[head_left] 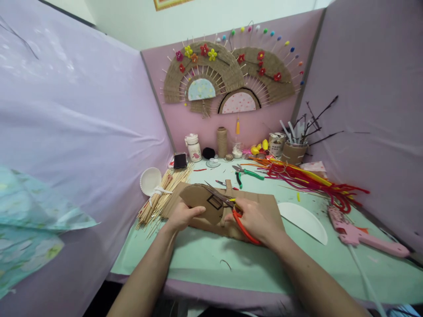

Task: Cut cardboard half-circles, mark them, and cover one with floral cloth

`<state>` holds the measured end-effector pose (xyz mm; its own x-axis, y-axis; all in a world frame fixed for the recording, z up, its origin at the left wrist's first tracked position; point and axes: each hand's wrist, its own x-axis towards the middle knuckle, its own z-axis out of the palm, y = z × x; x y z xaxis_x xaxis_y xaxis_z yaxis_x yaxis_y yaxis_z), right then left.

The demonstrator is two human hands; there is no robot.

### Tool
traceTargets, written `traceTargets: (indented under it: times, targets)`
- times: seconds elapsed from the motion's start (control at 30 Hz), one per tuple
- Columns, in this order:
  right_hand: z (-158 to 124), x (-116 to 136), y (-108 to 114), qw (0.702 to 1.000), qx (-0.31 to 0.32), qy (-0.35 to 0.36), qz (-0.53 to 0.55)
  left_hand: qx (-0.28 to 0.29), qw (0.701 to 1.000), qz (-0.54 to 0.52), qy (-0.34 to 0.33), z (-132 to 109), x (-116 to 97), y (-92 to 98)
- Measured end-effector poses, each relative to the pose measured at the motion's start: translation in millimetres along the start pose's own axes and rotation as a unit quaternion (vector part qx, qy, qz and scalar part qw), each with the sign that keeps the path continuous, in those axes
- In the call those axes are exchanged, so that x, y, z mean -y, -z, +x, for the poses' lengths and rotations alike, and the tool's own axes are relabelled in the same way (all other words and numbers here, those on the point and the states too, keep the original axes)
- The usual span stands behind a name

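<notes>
A green tablecloth [205, 259] is spread across the lower frame. At the centre of the frame, brown cardboard [200, 200] is pinched by the left hand [181, 215], thumb uppermost, and scissors [243, 230] are gripped by the right hand [254, 216]. Cutting could be sent astray if the cardboard were bent; the left hand could be nicked if the scissors were steered too close.
</notes>
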<state>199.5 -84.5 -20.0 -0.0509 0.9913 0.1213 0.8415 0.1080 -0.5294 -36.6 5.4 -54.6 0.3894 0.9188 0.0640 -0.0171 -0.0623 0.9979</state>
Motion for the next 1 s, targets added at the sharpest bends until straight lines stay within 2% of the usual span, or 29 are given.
traceTargets:
  times: [0.23,0.43,0.63,0.8,1.0]
  targets:
    - [-3,4,0,0.998,-0.010,0.001,-0.066,0.000,1.000,-0.017,0.004,-2,-6,-1.0]
    - [0,0,2,0.999,0.010,-0.012,-0.045,0.022,1.000,0.006,-0.007,-2,-7,3.5]
    - [0,-2,5,0.999,0.049,0.015,0.015,0.091,0.995,0.047,-0.015,-4,-16,0.4]
    - [-2,-1,5,0.999,0.052,0.000,-0.004,0.110,0.991,0.068,-0.024,-5,-19,-0.8]
    - [-1,-3,1,0.999,0.039,0.007,-0.026,0.109,0.992,0.058,-0.009,-6,-16,1.0]
